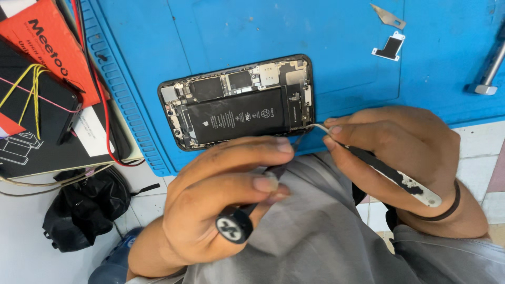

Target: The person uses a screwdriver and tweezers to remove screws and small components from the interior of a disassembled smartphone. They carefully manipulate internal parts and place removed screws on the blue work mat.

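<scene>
Two bare hands worked over a wide blue repair mat point(236, 26) that covered most of the bench, its ridged left border lying beside a red and black box point(47, 47). An opened phone point(239, 102) lay flat on the mat near its front edge, back removed, with the black battery point(236, 117) filling the middle and circuit boards along the top and left. Left of the mat sat another dark phone point(37, 100) bound with yellow rubber bands, and below it a black pouch point(84, 208) on the pale surface.

The left hand point(215, 202) was clenched around a black screwdriver point(247, 213), its round cap facing the camera and its shaft running up toward the phone's lower right edge. The right hand point(400, 152) pinched dark tweezers point(379, 168) between thumb and forefinger; their bent silver tip reached the phone's lower right corner, though whether it touched a part could not be told.

Farther off, a metal tool handle point(492, 68) lay at the mat's right edge. Smallest were a black bracket point(390, 47) and a grey blade point(388, 16), just beside each other near the mat's top right.
</scene>
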